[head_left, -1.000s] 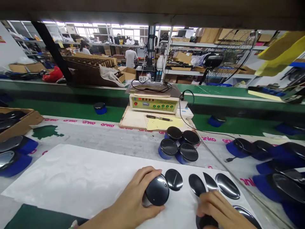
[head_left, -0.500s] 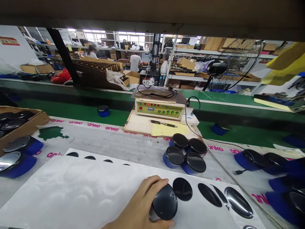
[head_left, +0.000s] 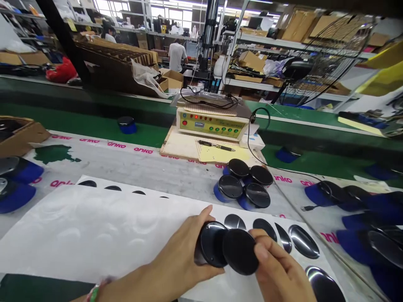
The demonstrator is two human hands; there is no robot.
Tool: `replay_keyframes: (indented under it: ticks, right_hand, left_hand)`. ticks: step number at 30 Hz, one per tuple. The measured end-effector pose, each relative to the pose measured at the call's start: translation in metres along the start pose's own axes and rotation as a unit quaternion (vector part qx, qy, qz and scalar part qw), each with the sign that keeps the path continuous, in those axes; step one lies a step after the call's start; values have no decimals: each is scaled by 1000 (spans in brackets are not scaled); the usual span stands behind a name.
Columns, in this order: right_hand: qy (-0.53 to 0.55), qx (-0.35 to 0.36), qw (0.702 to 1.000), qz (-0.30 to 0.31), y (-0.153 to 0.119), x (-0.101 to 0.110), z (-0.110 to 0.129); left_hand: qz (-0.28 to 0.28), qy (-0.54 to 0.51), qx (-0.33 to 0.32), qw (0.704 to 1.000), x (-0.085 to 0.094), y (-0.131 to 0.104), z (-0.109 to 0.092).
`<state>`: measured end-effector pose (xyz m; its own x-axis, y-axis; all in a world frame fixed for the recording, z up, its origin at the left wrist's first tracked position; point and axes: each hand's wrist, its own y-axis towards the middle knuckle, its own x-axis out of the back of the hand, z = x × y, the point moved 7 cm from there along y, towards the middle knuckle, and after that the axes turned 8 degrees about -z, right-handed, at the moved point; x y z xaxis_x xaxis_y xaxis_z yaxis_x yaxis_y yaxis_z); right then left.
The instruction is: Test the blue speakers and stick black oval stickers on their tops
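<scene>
My left hand (head_left: 185, 251) is wrapped round a black-topped round device (head_left: 211, 243), its dark face turned up toward me. Between thumb and fingers, my right hand (head_left: 277, 264) pinches a flat black disc (head_left: 241, 251) by its right edge. The disc overlaps the right side of the device in this view; whether they touch I cannot tell. Under both hands lies a white sheet (head_left: 103, 226) with glossy black discs (head_left: 304, 241) on its right part. Just beyond the hands stand several blue devices with black tops (head_left: 230, 187).
Behind is a cream control box (head_left: 210, 123) on a board with a pen (head_left: 216, 145) and yellow paper. A grey cable (head_left: 302, 222) crosses the right side. More blue devices (head_left: 362, 201) stand at right, others at left beside a cardboard box (head_left: 27, 136). A person (head_left: 176, 55) is far back.
My right hand has come into view with a black disc. My left hand still holds the device, now tilted differently. The camera view has tipped downward.
</scene>
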<state>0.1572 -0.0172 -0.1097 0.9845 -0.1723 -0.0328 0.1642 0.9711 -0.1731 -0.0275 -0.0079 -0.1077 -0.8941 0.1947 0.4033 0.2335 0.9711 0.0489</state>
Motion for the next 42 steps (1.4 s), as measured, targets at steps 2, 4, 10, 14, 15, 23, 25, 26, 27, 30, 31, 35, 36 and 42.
replay_keyframes:
  ticks: [2,4,10,14,15,23,25,26,27,30,31,35,36,42]
  right_hand:
    - [26,-14,1000,4,3,-17,-2]
    - [22,-18,999,-14,2,-25,-5]
    - [-21,9,999,-48,0,-28,-2]
    - [-31,15,998,-48,0,-32,3]
    - [-34,21,998,-55,0,-33,5]
    - [-128,96,986,-47,-2,-34,15]
    - [-139,109,983,-50,-1,-33,15]
    - [-141,116,982,-51,-1,-33,15]
    - [-142,122,981,-56,-1,-33,16]
    - [-144,137,978,-68,-3,-34,18]
    - [-145,142,977,-70,-3,-34,18]
    - [-152,164,972,-72,-6,-36,21]
    - [-156,169,971,-72,-6,-36,22]
    - [-169,181,967,-61,-5,-39,25]
  left_hand:
    - [0,0,-2,1000,0,1,-2]
    - [0,-6,9,1000,0,3,-3]
    - [1,-9,13,1000,1,6,-5]
    - [0,-4,8,1000,1,3,-4]
    - [-1,-2,7,1000,1,3,-4]
    - [3,3,12,1000,1,4,-6]
    - [2,4,17,1000,1,5,-6]
    - [0,4,16,1000,2,5,-7]
    - [-3,3,13,1000,2,5,-7]
    - [-12,5,-5,1000,3,4,-8]
    - [-15,8,-12,1000,3,4,-8]
    - [-25,20,-41,999,3,1,-8]
    - [-27,22,-46,998,3,1,-8]
    - [-30,25,-58,998,2,1,-10]
